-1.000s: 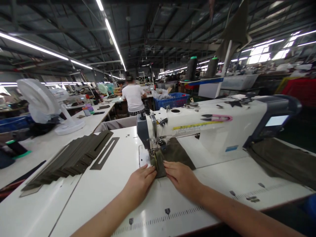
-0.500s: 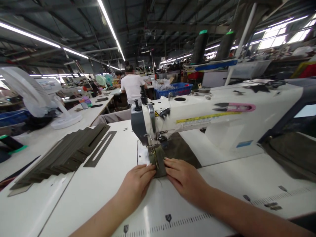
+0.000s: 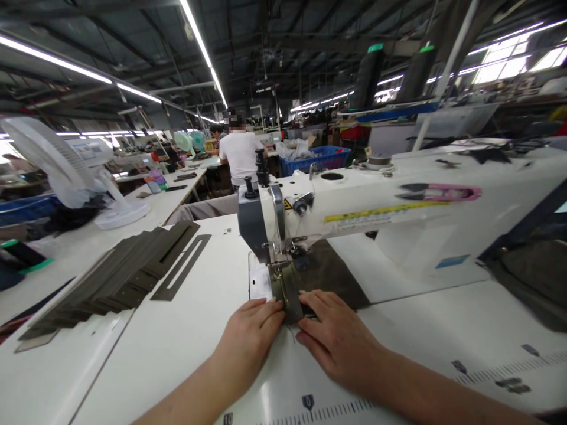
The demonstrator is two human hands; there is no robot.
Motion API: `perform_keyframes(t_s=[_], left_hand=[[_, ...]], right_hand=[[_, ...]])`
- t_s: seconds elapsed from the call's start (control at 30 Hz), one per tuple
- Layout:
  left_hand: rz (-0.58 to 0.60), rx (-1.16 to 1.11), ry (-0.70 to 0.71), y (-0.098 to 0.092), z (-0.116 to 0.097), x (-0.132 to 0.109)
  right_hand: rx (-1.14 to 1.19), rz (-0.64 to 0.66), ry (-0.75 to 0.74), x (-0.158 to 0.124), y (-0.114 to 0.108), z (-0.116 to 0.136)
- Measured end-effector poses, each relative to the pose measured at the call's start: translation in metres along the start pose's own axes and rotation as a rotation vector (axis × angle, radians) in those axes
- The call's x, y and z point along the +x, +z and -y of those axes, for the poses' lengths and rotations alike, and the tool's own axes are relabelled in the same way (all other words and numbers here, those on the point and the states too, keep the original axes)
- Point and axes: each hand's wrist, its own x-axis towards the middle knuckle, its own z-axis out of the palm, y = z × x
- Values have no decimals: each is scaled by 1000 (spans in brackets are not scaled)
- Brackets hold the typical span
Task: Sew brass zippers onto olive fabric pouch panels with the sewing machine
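Note:
A dark olive fabric piece (image 3: 292, 307) with a gold zipper strip lies under the needle and presser foot of a white sewing machine (image 3: 279, 248). My left hand (image 3: 252, 330) has its fingers pressed together at the piece's left edge; its thumb is mostly hidden. At the right edge, my right hand (image 3: 336, 330) holds the fabric, fingertips on it and thumb lower down near the front corner. A loose thread hangs from the front end. Behind my right hand, a wider dark panel (image 3: 332, 271) spreads under the machine arm.
On the left lie a fanned stack of olive fabric pieces (image 3: 110, 271) and one slotted piece (image 3: 181, 268). Pink-handled thread snips (image 3: 443, 192) rest against the machine arm. A white fan (image 3: 119, 212) stands on the left table. A person in a white shirt (image 3: 239, 156) sits ahead.
The view has shifted slightly, so the machine appears further right. My right fingers have drawn back a little along the fabric edge, with the thumb spread further from them.

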Motion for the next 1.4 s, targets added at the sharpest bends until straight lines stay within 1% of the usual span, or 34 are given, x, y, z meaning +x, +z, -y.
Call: perform_keyframes(t_s=[0.23, 0.47, 0.67, 0.87, 0.93, 1.03, 1.1, 1.2, 1.3, 1.4], left_hand=[[8, 7, 13, 1, 5, 3], [-1, 19, 30, 5, 15, 10], [-7, 38, 37, 11, 28, 14], [-7, -23, -21, 18, 39, 17], [7, -33, -55, 18, 40, 17], [29, -28, -114, 16, 37, 15], [32, 28, -133, 15, 34, 13], [35, 119, -109, 16, 33, 10], [33, 115, -76, 20, 36, 9], [7, 110, -46, 24, 40, 12]], right_hand=[[37, 54, 35, 3, -2, -2], [54, 50, 27, 13, -3, -10], [56, 49, 20, 23, 2, -19], [68, 32, 11, 27, 5, -23], [57, -30, -5, 27, 4, -22], [-2, -199, -49, 30, 3, -21], [-48, -256, -92, 35, 6, -21], [-71, -202, -110, 41, 15, -24], [-79, -130, -102, 44, 23, -28], [-79, -84, -95, 45, 24, -32]])
